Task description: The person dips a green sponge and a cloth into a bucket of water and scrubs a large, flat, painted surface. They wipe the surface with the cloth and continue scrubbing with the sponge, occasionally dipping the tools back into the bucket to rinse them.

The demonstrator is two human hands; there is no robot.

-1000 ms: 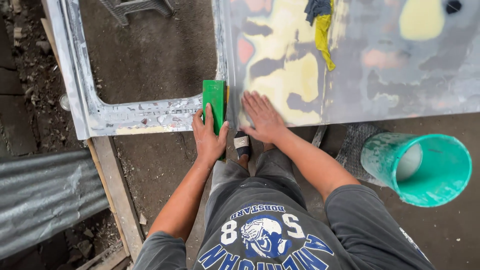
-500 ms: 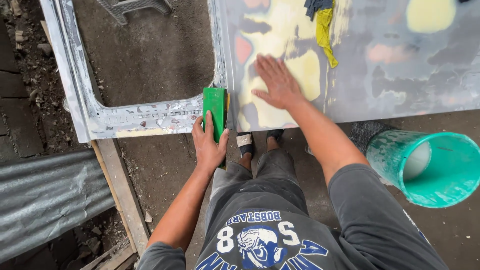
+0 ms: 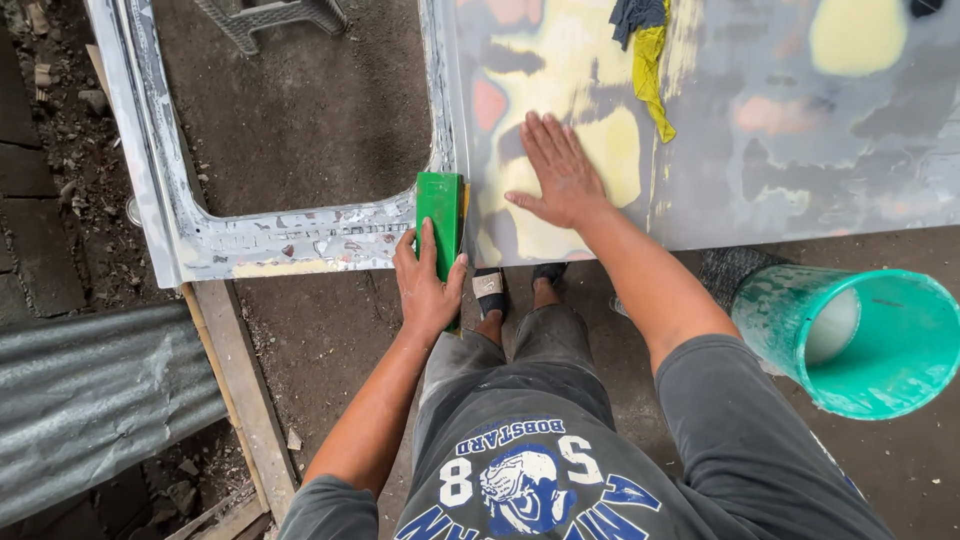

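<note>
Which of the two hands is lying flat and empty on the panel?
The right hand. It lies open, palm down, on the yellow patch of the metal panel, holding nothing. The left hand is wrapped around a green block at the panel's edge.

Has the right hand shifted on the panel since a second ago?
Yes. The right hand slid up the panel, away from its lower edge, toward the yellow rag; the left hand holds the green block.

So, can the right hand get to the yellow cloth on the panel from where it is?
Probably yes. The right hand lies flat and empty on the panel, and nothing stands between it and the yellow cloth.
</note>
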